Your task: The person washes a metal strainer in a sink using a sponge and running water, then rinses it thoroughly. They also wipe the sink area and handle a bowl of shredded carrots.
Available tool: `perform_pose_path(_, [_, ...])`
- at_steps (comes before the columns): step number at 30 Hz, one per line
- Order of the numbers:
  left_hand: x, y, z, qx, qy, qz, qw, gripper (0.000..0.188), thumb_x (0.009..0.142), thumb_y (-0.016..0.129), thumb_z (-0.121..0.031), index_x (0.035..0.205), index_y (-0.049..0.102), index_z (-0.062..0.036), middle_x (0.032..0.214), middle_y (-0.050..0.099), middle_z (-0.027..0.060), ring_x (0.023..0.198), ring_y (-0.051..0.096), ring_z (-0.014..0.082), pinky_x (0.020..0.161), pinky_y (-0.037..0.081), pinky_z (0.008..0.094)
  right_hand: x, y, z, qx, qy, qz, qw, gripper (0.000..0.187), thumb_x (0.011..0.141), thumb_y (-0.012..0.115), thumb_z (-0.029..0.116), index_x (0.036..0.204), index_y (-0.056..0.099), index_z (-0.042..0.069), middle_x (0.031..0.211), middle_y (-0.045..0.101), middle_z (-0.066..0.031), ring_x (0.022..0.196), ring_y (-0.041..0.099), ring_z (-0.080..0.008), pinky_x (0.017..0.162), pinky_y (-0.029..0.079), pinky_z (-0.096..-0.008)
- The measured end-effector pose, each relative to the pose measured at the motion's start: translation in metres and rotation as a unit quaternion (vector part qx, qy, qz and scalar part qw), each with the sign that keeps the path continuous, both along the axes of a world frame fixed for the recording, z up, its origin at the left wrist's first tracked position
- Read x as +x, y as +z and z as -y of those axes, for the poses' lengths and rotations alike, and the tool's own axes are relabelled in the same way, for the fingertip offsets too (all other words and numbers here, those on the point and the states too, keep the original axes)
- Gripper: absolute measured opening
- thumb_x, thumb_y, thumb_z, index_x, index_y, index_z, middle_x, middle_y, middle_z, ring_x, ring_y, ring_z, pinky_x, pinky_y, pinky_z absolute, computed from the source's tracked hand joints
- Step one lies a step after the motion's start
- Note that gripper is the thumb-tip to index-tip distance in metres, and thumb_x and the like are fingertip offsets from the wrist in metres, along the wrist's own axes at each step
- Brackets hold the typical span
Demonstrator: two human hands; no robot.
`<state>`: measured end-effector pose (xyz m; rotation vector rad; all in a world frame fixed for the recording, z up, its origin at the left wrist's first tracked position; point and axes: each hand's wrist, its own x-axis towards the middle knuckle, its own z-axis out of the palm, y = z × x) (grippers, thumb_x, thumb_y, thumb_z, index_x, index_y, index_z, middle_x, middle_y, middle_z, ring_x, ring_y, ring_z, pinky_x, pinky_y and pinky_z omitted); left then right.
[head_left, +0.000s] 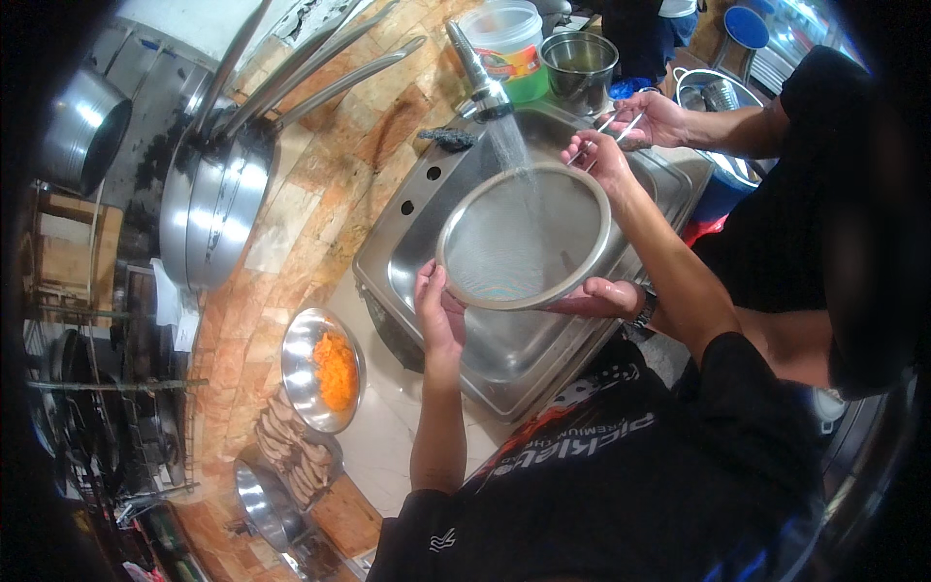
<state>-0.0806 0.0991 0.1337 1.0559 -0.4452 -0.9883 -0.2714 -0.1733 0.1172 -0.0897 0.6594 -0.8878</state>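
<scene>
A round fine-mesh strainer (529, 238) is tilted over the stainless steel sink (514, 364), with water from the faucet (482, 85) spraying onto its mesh. My left hand (441, 308) grips the strainer's left rim, thumb on top. By its upper right rim, my right hand (608, 160) is closed around thin metal rods (630, 126) that look like its handle. A co-worker's hand (652, 118) holds the far end of these rods. Another hand of that person (613, 294), wearing a wristwatch, is under the strainer's lower right rim.
Left of the sink are a metal bowl (297, 369) of shredded orange food, brown slices (296, 446) and a wooden board (344, 519). Large pans (218, 209) with long handles stand farther left. Behind the sink are a clear tub (499, 44) and a metal pot (580, 73).
</scene>
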Motion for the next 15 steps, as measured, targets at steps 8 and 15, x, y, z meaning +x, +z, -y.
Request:
perform_pose_path(8, [-0.006,-0.008,0.003,0.031,-0.022,-0.028,0.999,0.042,0.093,0.050,-0.033,0.126,0.044,-0.0097,0.117,0.054,0.0099,0.103,0.057,0.0218,0.080,0.053,0.0405,0.005,-0.023,0.005,-0.036,-0.054,-0.054,0.996,0.012,0.086,0.049,0.011,0.077,0.049,0.003,0.066,0.050,-0.0045,0.056,0.051,-0.0151,0.057,0.053,-0.0322])
perform_pose_path(15, [-0.002,-0.027,0.013,0.050,-0.043,-0.100,0.993,0.058,0.089,0.054,-0.044,0.134,0.037,-0.0119,0.125,0.048,0.0135,0.106,0.056,0.0320,0.084,0.051,0.0479,0.015,-0.053,0.003,-0.064,-0.069,-0.081,0.992,0.011,0.086,0.050,0.013,0.086,0.049,0.002,0.072,0.053,-0.0077,0.064,0.056,-0.0208,0.067,0.056,-0.0383])
